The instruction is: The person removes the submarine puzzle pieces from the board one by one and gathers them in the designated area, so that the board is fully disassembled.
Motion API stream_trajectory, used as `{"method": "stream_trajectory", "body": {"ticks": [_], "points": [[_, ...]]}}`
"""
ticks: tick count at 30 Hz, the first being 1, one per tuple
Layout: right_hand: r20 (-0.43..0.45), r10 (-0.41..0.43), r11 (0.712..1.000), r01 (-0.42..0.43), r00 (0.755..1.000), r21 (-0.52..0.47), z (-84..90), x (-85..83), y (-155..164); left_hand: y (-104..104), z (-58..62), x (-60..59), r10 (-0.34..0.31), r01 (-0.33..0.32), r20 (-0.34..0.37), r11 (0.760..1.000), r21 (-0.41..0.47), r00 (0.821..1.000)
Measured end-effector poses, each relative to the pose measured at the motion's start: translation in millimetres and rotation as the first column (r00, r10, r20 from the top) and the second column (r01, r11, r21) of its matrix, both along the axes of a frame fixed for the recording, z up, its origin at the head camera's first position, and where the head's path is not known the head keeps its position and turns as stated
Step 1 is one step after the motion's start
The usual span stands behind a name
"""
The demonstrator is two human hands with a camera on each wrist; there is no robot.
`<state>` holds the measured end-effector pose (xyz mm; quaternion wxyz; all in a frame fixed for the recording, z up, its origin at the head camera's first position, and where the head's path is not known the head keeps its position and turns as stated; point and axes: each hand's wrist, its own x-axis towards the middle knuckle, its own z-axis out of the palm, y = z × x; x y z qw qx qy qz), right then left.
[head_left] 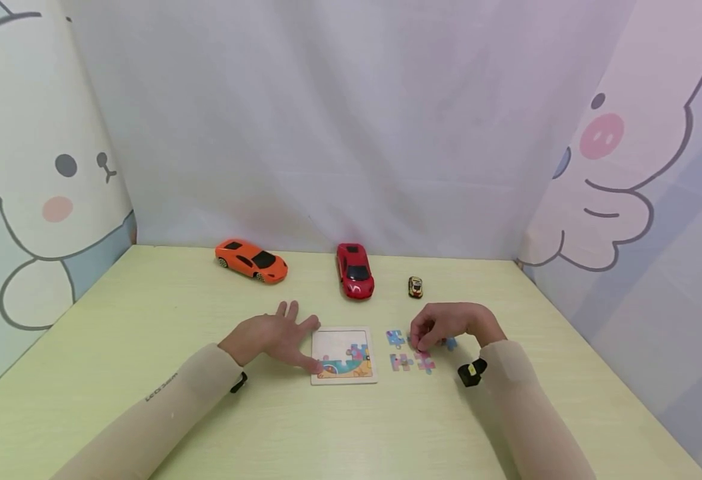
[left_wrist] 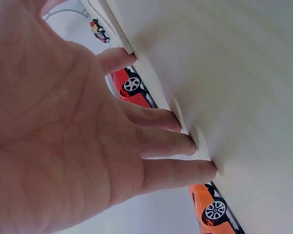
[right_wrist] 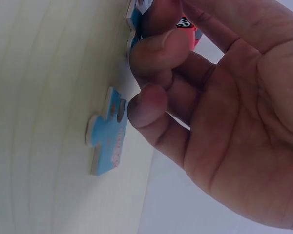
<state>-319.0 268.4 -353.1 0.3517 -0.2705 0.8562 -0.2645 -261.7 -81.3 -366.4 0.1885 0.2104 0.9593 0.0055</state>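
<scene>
My left hand point(head_left: 275, 337) lies with spread fingers at the left side of a white-framed jigsaw board point(head_left: 345, 384). Its thumb rests on the lower left of the board and its index finger touches the upper left corner; the other fingertips touch the table in the left wrist view. The board has its lower part and some of its right side filled. My right hand point(head_left: 447, 321) bends its fingers down among loose puzzle pieces, a blue one point(head_left: 395, 338) and a pink one point(head_left: 426, 363) among them. A blue piece point(right_wrist: 132, 24) is at its fingertips; whether it is pinched is hidden.
Behind the hands stand an orange toy car point(head_left: 251, 261), a red toy car point(head_left: 355, 272) and a tiny yellow-and-black car point(head_left: 415, 287). Another blue piece point(right_wrist: 107, 136) lies flat beside the right hand. A pale curtain point(head_left: 327, 133) closes off the table's back edge.
</scene>
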Motion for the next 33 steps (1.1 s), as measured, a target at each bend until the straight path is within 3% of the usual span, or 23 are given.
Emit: {"method": "stream_trajectory", "body": {"ticks": [13, 24, 33], "points": [[-0.071, -0.011, 1.000, 0.010, 0.997, -0.013, 1.3, 0.2, -3, 1, -0.1, 0.6, 0.008, -0.008, -0.001, 1.000, -0.009, 1.000], [-0.112, -0.042, 0.998, 0.046, 0.993, 0.031, 1.9, 3.0, -19, 0, -0.6, 0.0, 0.003, -0.003, 0.001, 1.000, -0.008, 1.000], [-0.219, 0.075, 0.997, -0.068, 0.973, 0.038, -0.7, 10.4, -41, 0, -0.3, 0.5, 0.006, -0.006, 0.005, 1.000, -0.001, 1.000]]}}
